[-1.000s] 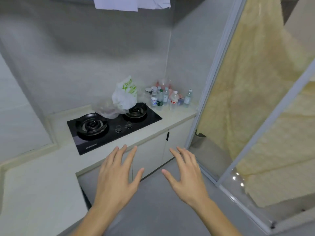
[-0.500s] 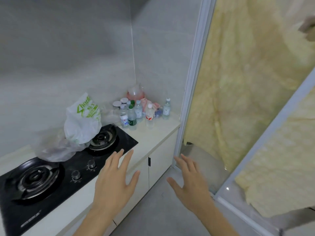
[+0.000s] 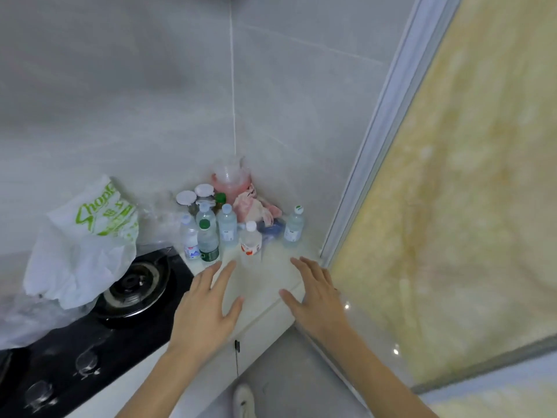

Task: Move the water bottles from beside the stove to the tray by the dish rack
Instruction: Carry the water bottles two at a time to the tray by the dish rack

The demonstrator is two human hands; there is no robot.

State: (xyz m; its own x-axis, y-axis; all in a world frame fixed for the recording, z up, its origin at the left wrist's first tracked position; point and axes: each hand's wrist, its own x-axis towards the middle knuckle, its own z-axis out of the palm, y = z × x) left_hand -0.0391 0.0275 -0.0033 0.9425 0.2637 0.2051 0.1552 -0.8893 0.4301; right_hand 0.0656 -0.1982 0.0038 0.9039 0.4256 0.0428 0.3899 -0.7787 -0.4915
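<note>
Several small clear water bottles stand clustered in the counter corner right of the stove (image 3: 132,285): a green-capped bottle (image 3: 208,241), a blue-labelled bottle (image 3: 189,236), a taller clear bottle (image 3: 226,226), a red-labelled bottle (image 3: 251,242) and one apart at the right (image 3: 294,224). My left hand (image 3: 205,309) hovers open over the counter just in front of the green-capped bottle, touching nothing. My right hand (image 3: 316,294) is open too, spread over the counter's right edge below the lone bottle. The tray and dish rack are out of view.
A white plastic bag (image 3: 84,242) with green print slumps over the stove's right burner. Behind the bottles sit a pink jug (image 3: 230,179), white-lidded jars (image 3: 186,198) and a pink cloth (image 3: 256,208). A glass door frame (image 3: 370,146) bounds the counter's right end.
The view has closed in on the corner of bottles. Both hands have moved forward from over the floor and cabinet front to above the counter, still spread and holding nothing.
</note>
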